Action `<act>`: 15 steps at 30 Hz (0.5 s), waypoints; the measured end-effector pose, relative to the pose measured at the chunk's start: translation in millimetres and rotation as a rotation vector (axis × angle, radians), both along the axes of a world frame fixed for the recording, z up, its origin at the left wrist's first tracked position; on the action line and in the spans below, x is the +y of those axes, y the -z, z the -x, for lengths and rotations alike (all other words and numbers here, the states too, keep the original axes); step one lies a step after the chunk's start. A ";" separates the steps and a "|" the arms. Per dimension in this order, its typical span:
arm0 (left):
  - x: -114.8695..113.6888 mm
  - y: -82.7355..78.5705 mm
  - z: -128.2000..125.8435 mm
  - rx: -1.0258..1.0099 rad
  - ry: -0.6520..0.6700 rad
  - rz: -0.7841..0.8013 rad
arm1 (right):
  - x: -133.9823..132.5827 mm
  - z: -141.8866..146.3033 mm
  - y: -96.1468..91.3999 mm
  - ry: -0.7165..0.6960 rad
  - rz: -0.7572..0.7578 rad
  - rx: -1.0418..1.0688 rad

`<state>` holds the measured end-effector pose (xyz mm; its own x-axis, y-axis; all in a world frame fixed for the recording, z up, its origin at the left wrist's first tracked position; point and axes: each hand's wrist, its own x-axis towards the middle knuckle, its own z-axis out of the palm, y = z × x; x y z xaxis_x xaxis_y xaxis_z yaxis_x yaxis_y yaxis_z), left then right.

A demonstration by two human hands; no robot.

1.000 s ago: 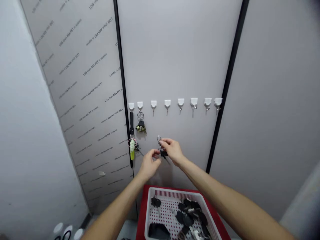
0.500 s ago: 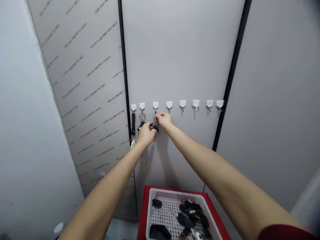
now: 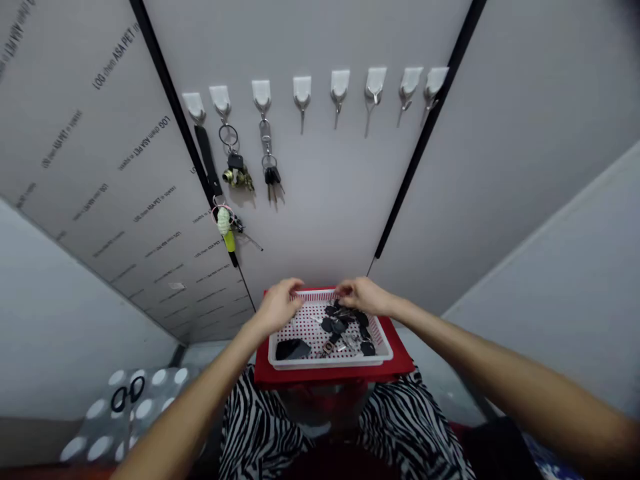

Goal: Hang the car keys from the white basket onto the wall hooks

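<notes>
My left hand (image 3: 279, 307) hovers over the far-left rim of a white perforated basket (image 3: 330, 363), fingers loosely bent with nothing in them. My right hand (image 3: 363, 297) is at the basket's far side, fingers curled down onto a heap of black keys (image 3: 345, 325); what they pinch is hidden. On the wall above runs a row of white hooks (image 3: 302, 90). A black key bunch on a ring (image 3: 271, 172) hangs from the third hook. Brass keys with a black tag (image 3: 236, 172) hang on the second hook. A black strap with a green fob (image 3: 226, 227) hangs from the first.
The basket rests on a red tray (image 3: 400, 363) above zebra-patterned fabric (image 3: 260, 427). Several hooks to the right are bare. A dotted grey surface with black scissors (image 3: 127, 393) lies at lower left. Black vertical strips (image 3: 425, 133) divide the grey wall panels.
Both hands let go of the black key bunch at the third hook, where it now hangs, and dropped to the basket. The view tilted downward.
</notes>
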<state>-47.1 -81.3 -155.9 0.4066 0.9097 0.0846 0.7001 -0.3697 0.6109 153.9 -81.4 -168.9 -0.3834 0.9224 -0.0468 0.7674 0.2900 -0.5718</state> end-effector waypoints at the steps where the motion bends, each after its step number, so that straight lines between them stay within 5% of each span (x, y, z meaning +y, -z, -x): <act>1: -7.6 10.1 -8.0 0.057 0.073 0.029 | -9.2 -6.2 10.4 -0.013 -0.029 -0.093; 4: -23.4 33.8 -32.4 0.214 0.200 0.047 | -27.7 -16.5 26.5 0.002 -0.148 -0.280; 8: -28.6 49.9 -53.3 0.319 0.160 -0.029 | -35.9 -15.6 31.0 0.045 -0.234 -0.346; 15: -17.6 43.5 -47.1 0.448 0.083 0.050 | -33.4 -3.8 34.4 0.052 -0.189 -0.379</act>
